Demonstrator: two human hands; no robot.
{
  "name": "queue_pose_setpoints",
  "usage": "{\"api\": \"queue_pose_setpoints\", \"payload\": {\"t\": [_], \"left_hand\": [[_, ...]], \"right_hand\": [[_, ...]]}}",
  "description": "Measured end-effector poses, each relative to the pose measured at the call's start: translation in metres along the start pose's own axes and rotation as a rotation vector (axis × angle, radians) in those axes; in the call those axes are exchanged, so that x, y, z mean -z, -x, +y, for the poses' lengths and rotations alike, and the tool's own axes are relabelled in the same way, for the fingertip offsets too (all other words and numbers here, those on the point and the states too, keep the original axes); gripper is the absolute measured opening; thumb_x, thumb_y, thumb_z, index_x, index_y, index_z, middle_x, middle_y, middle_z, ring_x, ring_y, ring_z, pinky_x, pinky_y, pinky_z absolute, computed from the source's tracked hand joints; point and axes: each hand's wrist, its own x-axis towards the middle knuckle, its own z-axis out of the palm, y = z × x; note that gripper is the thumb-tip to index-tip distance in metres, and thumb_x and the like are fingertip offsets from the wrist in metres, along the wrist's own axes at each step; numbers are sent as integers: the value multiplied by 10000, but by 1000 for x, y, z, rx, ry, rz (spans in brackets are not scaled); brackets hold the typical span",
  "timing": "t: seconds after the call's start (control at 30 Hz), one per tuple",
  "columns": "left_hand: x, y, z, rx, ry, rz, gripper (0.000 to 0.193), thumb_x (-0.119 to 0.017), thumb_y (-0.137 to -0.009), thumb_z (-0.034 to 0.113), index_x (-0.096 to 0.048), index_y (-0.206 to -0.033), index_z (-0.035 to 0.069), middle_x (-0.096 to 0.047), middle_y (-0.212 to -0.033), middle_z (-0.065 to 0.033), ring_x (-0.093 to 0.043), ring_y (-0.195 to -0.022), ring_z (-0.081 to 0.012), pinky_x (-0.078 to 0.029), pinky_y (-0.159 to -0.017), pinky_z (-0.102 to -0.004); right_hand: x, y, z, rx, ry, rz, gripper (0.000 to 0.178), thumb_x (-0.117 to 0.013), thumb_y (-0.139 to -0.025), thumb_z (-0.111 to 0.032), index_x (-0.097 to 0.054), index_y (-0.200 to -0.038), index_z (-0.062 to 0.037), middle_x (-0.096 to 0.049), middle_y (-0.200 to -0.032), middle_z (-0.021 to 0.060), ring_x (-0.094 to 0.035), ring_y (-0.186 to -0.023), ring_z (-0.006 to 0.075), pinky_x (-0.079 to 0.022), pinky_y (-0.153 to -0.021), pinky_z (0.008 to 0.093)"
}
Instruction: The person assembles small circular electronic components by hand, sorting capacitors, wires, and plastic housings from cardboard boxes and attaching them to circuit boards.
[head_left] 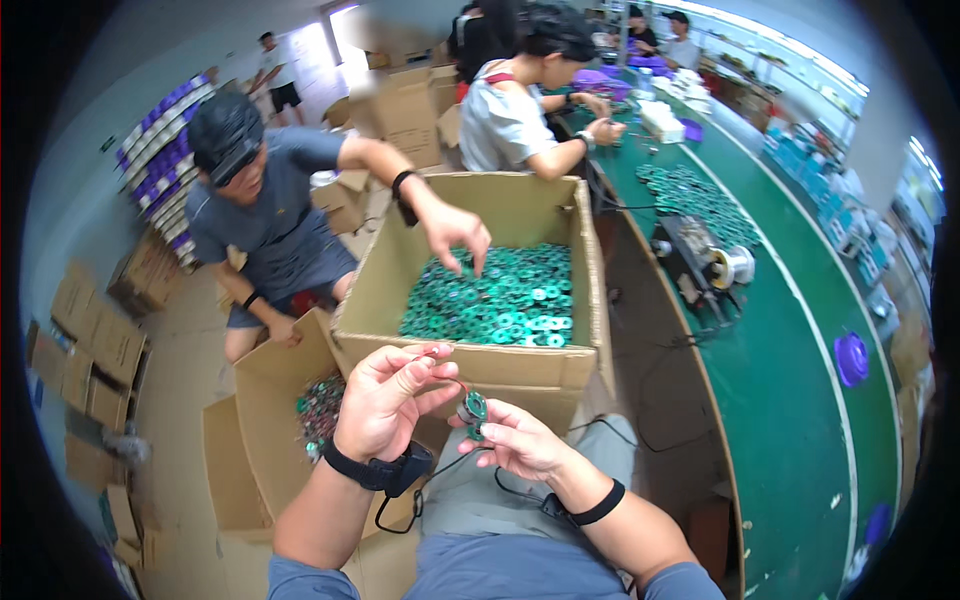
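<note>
In front of my lap, my right hand (518, 441) pinches a small green round circuit board (472, 408) with a dark part on it. Thin red wire (455, 381) runs from the board up to my left hand (380, 402), whose thumb and forefinger are closed on it. Just beyond both hands stands a large open cardboard box (470, 357). Many green ring-shaped boards (490, 305) fill its bottom, and a co-worker's hand (458, 236) reaches in over them.
Left of my knees, a smaller cardboard box (262, 440) holds boards with wires (320, 410). On the right runs a long green workbench (745, 400) bearing a spool machine (700, 262), a purple reel (851, 359) and more boards (690, 200). A co-worker (520, 110) sits there.
</note>
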Motion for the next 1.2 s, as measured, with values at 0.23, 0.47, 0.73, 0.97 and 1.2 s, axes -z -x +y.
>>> {"api": "queue_pose_setpoints", "payload": {"t": [0.23,0.47,0.73,0.97,1.2], "left_hand": [[-85,-56,-106,98,93,-50,136,-617,-998,200,-572,-1089,110,-583,-1320,-102,-557,-1234,-286,-508,-983,-515],[-191,-98,-217,447,152,-302,399,-674,-954,127,-483,-1300,75,-596,-1241,-119,-632,-1088,-246,-545,-873,-402],[-246,-115,-290,574,-127,-460,481,-684,-892,-29,-469,-1318,29,-602,-1205,-147,-661,-1008,-240,-555,-907,-375],[-278,-121,-310,545,-160,-440,473,-628,-949,20,-428,-1378,36,-629,-1150,-129,-668,-975,-226,-574,-856,-363],[-289,-121,-307,441,-246,-447,759,-670,-919,40,-235,-1541,54,-659,-1175,-161,-666,-965,-202,-552,-875,-366]], "right_hand": [[0,91,-96,87,421,448,339,-654,-979,-236,-570,-1274,-93,-624,-1097,-9,-634,-868,71,-546,-679,206],[3,222,-156,150,1299,898,291,-690,-911,-202,-666,-1157,-50,-706,-931,100,-698,-827,180,-555,-734,315],[47,314,-157,461,1606,1312,209,-717,-837,-139,-705,-1017,-33,-704,-928,160,-691,-823,325,-548,-727,386],[62,345,-164,554,1392,1437,227,-730,-842,-160,-711,-1025,-28,-704,-894,148,-672,-752,285,-533,-700,375],[92,372,-167,444,901,1290,235,-744,-901,-172,-705,-1095,-45,-668,-779,-13,-604,-626,50,-458,-533,217]]}}
